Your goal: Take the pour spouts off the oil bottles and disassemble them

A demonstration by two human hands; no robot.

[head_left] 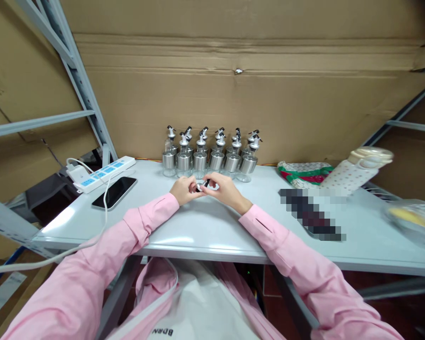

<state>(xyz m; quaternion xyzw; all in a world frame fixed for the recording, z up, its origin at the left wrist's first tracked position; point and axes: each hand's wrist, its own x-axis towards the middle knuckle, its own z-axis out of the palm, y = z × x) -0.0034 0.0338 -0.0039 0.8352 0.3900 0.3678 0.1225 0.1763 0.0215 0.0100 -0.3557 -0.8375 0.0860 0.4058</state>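
Note:
Between my two hands, above the table's middle, is a small pourer spout (202,186) with a silver-white body and a black lever. My left hand (182,189) pinches its left side with the thumb and fingers. On the other side, my right hand (222,188) closes its fingers around the lever end. Just behind my hands stand two rows of glass bottles (199,161) with steel bands, most topped with silver-and-black pourers. The front bottle at the far left (169,163) shows a bare glass neck. Fingers partly cover the spout.
On the left of the white table (212,238) lie a phone (115,193) and a power strip (106,174), with a white cable (105,208) crossing the edge. At right are a dotted flask (354,172), a colourful bag (301,174) and a plastic-wrapped item (414,218). Cardboard stands behind.

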